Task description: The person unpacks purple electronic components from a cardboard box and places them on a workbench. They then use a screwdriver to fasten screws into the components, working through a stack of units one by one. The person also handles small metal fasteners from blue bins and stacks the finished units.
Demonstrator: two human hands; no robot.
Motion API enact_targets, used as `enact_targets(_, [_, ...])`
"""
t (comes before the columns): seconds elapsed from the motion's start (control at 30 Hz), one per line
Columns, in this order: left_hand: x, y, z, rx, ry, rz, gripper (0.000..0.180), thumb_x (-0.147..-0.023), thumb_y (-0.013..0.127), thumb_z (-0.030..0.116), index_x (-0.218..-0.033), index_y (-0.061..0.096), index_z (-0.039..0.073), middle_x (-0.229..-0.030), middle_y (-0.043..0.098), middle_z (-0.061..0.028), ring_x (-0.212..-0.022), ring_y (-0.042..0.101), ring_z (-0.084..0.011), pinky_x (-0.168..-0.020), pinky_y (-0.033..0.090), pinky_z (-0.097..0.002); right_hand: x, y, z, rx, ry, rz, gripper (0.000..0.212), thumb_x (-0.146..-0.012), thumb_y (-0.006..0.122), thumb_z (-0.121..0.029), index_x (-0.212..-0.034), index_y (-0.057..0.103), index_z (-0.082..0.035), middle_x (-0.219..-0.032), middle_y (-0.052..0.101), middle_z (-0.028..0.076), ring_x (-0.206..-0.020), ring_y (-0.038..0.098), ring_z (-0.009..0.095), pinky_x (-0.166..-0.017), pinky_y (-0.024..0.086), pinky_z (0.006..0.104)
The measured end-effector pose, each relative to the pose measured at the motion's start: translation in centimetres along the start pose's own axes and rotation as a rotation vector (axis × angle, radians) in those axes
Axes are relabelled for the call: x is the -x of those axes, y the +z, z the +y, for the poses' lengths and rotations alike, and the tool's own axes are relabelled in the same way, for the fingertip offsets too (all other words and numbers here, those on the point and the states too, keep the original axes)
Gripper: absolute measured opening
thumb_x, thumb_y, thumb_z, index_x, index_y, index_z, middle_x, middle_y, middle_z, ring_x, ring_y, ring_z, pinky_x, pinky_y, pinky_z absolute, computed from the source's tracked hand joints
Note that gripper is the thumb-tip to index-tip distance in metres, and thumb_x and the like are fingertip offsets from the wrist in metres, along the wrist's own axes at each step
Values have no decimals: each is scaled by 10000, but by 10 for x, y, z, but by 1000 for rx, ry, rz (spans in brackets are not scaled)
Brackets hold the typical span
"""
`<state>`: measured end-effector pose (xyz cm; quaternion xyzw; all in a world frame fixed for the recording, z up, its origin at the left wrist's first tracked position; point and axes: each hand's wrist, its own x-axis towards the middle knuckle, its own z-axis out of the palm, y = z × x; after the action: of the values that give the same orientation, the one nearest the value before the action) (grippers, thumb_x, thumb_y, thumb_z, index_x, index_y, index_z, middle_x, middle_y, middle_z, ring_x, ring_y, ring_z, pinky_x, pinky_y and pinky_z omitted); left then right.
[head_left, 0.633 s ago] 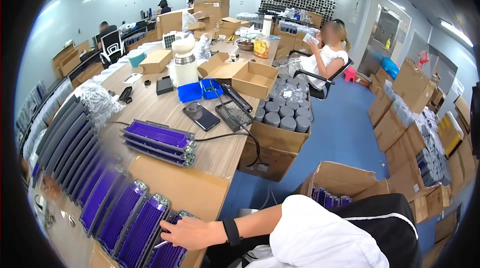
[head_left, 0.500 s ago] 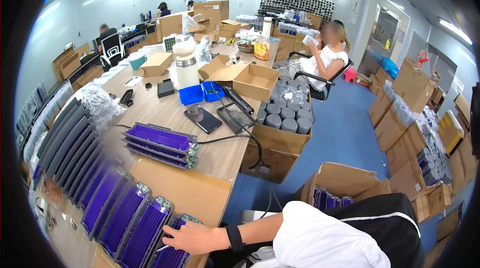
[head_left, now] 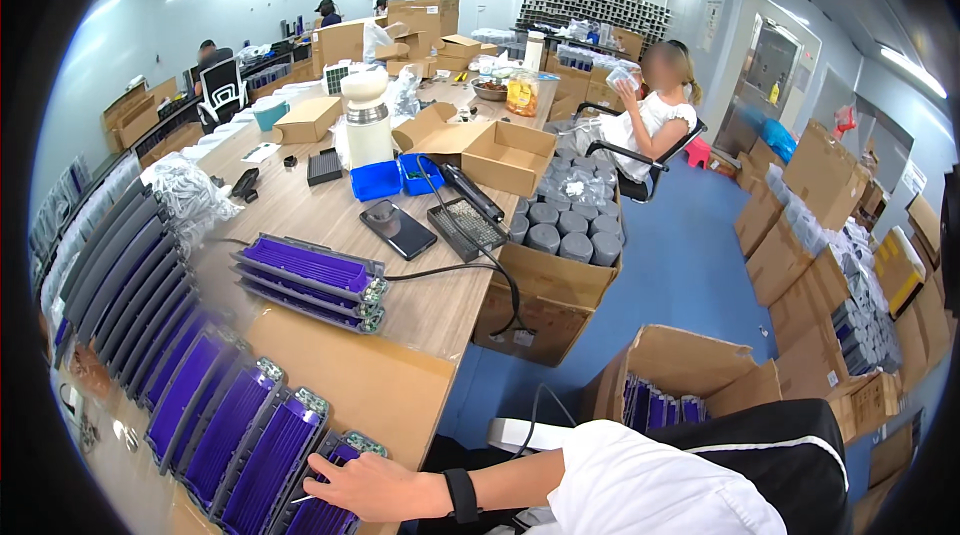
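My right hand point(head_left: 368, 487) is over the nearest purple-lined grey housing point(head_left: 338, 455) in a row at the table's front. Its fingers are bent and closed on a thin pale stick-like thing point(head_left: 301, 499), whose kind I cannot make out; its tip points left across the housing. Beside it lean more housings, such as this purple one point(head_left: 265, 465), with a green circuit board point(head_left: 312, 399) at its upper end. The row curves back to dark grey housings point(head_left: 110, 265) at the far left. My left hand is out of view.
Further up the table point(head_left: 425, 290) lie a stack of purple housings point(head_left: 305, 270), a black phone point(head_left: 398, 229), a tray of small parts point(head_left: 468, 228) and blue bins point(head_left: 377, 179). An open carton point(head_left: 690, 355) stands on the floor at right. A seated person point(head_left: 650, 120) holds something pale.
The whole view has shifted slightly, so the table and housings sit a little further left. My right hand stays at the same nearest housing with the thin stick-like thing in its fingers.
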<state>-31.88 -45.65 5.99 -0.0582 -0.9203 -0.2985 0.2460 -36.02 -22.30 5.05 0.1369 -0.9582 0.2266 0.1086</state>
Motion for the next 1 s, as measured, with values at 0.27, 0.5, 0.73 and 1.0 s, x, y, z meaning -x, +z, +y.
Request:
enact_targets(0.27, [3,7,-18,-48,-57,54,438,-1017,502,241,-1334,480,-62,-1299,537,-277,-1173,538,-379,-1012,418,-422,-10,-3,-3,-43,-23,41,497,-720,626,-17,-1185,456,-53,-1154,472,189,-584,652,329,-489,536,432])
enact_targets(0.5, [2,8,-38,81,-166,3,666,-760,729,169,-1346,471,-12,-1380,465,-235,-1278,449,-400,-1079,346,-449,-17,-15,-8,-41,37,-78,323,-866,656,-238,-1148,543,-128,-1036,521,108,-664,636,308,-509,523,412])
enact_targets(0.73, [8,-3,-29,169,-185,78,643,-770,778,230,-1328,522,39,-1395,460,-211,-1271,479,-378,-1052,397,-425,-13,-28,-7,-93,-85,-116,496,-795,744,-179,-1229,546,-43,-1105,508,146,-852,615,357,-668,519,432])
enact_targets(1.0, [5,-37,-22,237,-266,115,419,-838,706,106,-1243,608,59,-1356,525,-160,-1269,507,-318,-1048,408,-403,-20,-39,-10,-177,-81,-172,480,-842,699,-157,-1275,545,-20,-1144,501,201,-1068,518,385,-901,441,425])
